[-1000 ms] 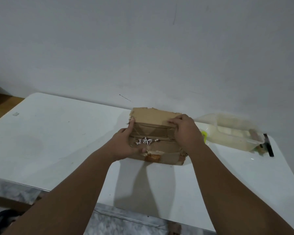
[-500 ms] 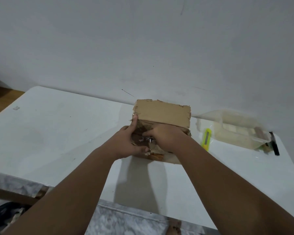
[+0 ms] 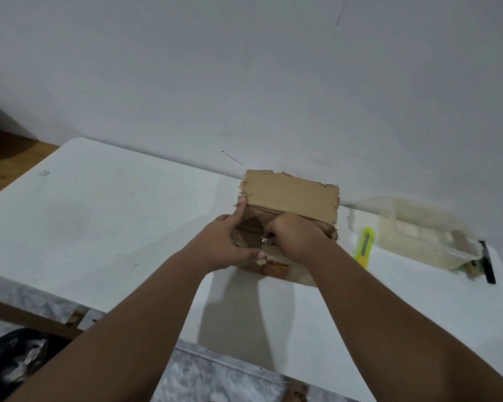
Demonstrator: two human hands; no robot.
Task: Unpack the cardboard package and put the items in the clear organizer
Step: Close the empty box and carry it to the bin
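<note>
Cardboard package (image 3: 291, 198) gripped at 9 o'clock wall by left hand (image 3: 224, 245), steady against right hand (image 3: 296, 239) pinching white scrap (image 3: 264, 240) inside.

The right hand (image 3: 295, 239) covers the package (image 3: 291, 198) interior and its fingertips. At centre right the clear organizer (image 3: 404, 242) is blurred.

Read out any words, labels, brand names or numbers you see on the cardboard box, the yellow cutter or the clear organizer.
No text can be read anywhere.
On the cardboard box: plain brown, no print shows.
On the yellow cutter: no legible marking.
On the clear organizer: blurred, no label shows.
</note>
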